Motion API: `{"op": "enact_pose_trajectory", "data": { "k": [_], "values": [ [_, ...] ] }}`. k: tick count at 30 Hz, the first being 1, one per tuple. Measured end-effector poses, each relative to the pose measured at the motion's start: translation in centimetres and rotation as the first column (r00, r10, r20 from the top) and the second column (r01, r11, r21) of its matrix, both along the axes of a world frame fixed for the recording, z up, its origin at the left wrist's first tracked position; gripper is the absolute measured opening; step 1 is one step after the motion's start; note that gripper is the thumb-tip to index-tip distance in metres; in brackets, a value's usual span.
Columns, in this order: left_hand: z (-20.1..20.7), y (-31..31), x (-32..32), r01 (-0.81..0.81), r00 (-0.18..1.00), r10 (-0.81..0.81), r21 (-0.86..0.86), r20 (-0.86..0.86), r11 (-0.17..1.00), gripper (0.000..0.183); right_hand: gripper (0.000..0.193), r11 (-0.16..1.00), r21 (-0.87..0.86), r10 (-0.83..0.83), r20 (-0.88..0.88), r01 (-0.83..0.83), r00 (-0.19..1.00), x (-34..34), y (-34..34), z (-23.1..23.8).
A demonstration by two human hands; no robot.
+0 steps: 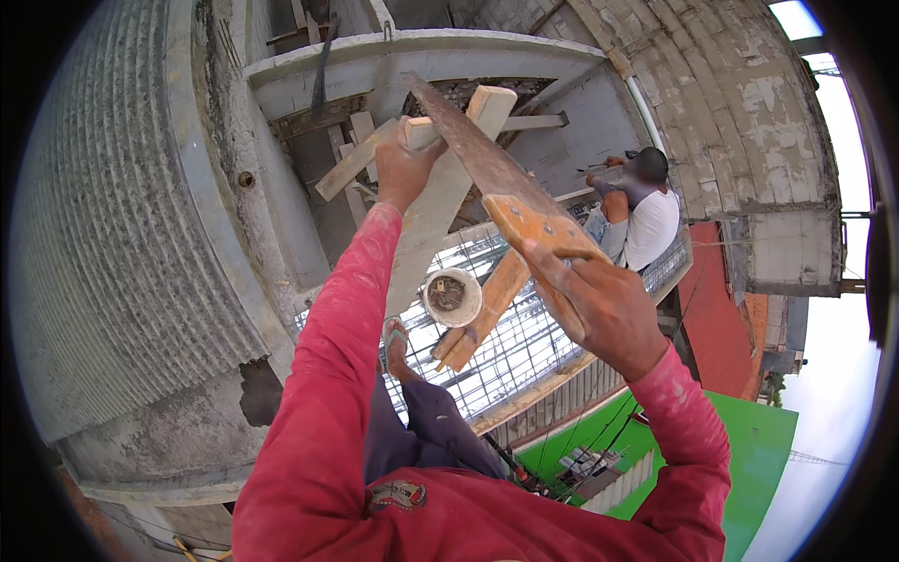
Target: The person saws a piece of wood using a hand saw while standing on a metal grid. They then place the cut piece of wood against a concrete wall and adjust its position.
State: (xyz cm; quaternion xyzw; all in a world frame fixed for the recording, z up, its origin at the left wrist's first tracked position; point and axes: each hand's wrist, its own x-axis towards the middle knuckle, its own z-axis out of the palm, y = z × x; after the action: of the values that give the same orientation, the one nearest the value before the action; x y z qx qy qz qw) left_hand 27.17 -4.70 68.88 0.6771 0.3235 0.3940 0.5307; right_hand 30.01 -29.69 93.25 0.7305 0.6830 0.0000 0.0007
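My right hand (604, 295) is wrapped round the wooden handle of a handsaw (478, 155). Its rusty blade slants up and away to the left, close by my left hand (406, 170). That hand is closed on a short piece of lumber (361, 161), which lies crosswise over a wide plank (435, 211). The blade passes beside the lumber's right end; whether its teeth touch the wood I cannot tell. Below the saw, a white bucket (476, 311) with small dark bits, seemingly nails, stands near some brown boards (506, 286).
A steel bar mesh (524, 351) spreads over a bright surface beneath me. At the right, a person in a white shirt (653, 229) sits near a block wall (740, 122). A concrete beam (421, 56) crosses ahead; corrugated sheeting (122, 215) covers the left. Rooftops lie beyond the edge.
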Motion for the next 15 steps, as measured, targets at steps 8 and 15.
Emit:
{"op": "enact_pose_trajectory", "data": {
  "k": [8, 15],
  "values": [
    [0.1, -2.9, 1.9, 0.103, 0.995, -0.103, -0.033, 0.019, 0.994, 0.050, 0.057, 0.997, 0.064, -0.026, -0.079, 0.031, 0.997, 2.8, 4.1, -2.1],
    [-2.7, 3.4, 1.2, -0.093, 0.995, 0.087, 0.151, 0.050, 0.984, 0.043, 0.055, 0.999, 0.048, -0.020, -0.094, 0.025, 0.995, 0.6, -1.2, -0.2]
  ]
}}
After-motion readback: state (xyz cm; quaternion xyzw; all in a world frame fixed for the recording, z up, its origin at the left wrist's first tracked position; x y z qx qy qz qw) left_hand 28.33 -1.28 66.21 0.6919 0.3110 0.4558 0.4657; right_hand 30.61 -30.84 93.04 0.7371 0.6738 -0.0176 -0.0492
